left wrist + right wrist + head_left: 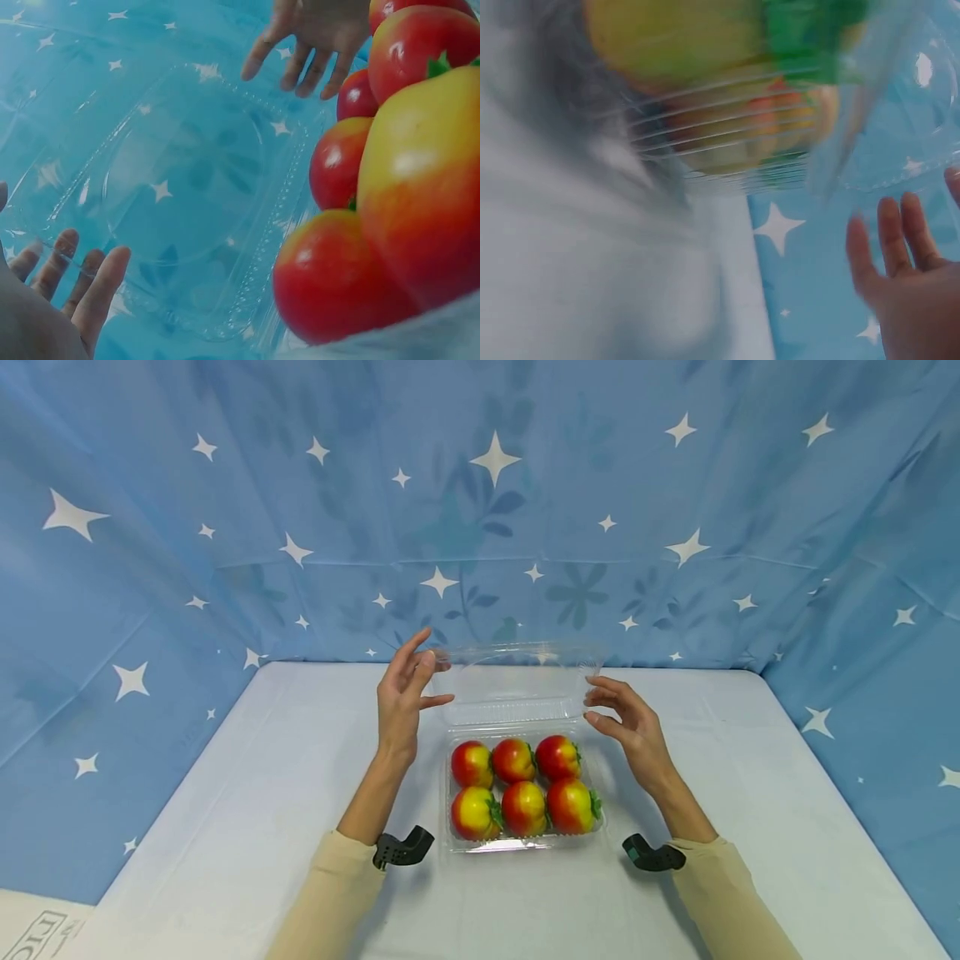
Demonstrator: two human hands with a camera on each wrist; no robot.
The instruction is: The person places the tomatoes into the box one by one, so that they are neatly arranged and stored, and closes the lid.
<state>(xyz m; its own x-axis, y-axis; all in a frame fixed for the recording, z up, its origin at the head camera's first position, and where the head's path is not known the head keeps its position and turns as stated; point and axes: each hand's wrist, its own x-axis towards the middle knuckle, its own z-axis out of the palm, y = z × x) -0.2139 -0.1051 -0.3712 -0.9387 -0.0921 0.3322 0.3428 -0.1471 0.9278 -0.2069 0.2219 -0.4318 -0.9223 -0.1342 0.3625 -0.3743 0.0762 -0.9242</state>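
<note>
A clear plastic clamshell box lies on the table with its lid tilted up at the back. Inside its base sit several round red-and-yellow fruits with green leafy tops; their exact kind is unclear. At the lid's left side is my left hand, fingers spread; in the left wrist view, some fingertips show through the plastic edge. My right hand is by the lid's right side, fingers extended and thumb lower. Whether the right fingertips touch the lid cannot be told.
White cloth covers the table. A blue curtain with white stars stands behind it and along both sides. Black wrist cameras sit on both forearms. Printed pale material shows at the lower left.
</note>
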